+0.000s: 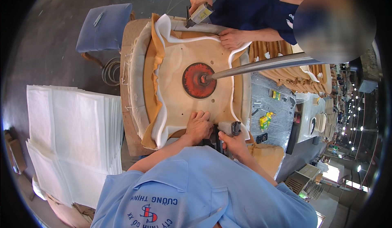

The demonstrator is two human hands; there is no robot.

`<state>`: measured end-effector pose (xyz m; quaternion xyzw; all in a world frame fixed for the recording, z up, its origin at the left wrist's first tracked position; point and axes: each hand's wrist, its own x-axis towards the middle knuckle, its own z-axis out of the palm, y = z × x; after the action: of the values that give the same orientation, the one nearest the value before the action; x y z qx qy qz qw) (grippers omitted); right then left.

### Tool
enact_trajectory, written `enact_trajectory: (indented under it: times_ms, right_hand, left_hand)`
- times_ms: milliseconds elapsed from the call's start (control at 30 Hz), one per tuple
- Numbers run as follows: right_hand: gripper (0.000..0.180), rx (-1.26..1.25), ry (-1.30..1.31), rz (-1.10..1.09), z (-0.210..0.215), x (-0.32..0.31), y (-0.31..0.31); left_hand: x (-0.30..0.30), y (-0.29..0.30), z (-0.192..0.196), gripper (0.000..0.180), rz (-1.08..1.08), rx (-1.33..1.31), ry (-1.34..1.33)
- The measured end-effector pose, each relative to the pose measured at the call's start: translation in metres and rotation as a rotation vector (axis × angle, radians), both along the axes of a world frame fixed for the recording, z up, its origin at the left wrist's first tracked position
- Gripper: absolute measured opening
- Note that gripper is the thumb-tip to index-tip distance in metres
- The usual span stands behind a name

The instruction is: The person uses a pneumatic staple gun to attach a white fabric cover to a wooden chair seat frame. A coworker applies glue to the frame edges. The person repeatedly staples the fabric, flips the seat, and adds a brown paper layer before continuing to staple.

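Staple gun (223, 131), dark with a grey body, sits in the right hand (232, 141), which is closed around its grip. Its long side runs left to right, and its nose points toward the left hand (199, 126), just beside it. That left hand lies flat with the fingers spread a little, pressing white foam (160, 126) and tan fabric (152, 64) down on the wooden seat board (183, 60). Both hands are close together at the near edge of the seat. Past the hands, a red round plate (199, 80) on a metal pole (261, 64) pushes on the middle of the board. Across the seat, another person's hands (232, 38) hold a second staple gun (199, 15). A stack of white sheets (73, 138) lies far to the left.
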<state>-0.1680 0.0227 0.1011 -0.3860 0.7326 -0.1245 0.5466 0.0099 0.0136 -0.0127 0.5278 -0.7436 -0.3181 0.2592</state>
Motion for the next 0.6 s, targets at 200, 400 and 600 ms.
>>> enact_trajectory:
  times_ms: [200,400,600]
  right_hand:
    - [0.027,-0.042,-0.04,0.009,0.0103,-0.0014,0.0052]
    - [0.027,-0.003,-0.019,0.012,0.0047,0.0035,0.005]
    - [0.024,0.044,0.064,0.021,0.0062,0.0068,0.0004]
  left_hand:
    - [0.0025,0.0015,0.0037,0.009,-0.009,0.016,-0.013]
    - [-0.0004,0.0011,0.0019,0.013,0.013,-0.011,-0.027]
    - [-0.0034,0.0011,0.0016,0.014,0.024,-0.023,-0.052]
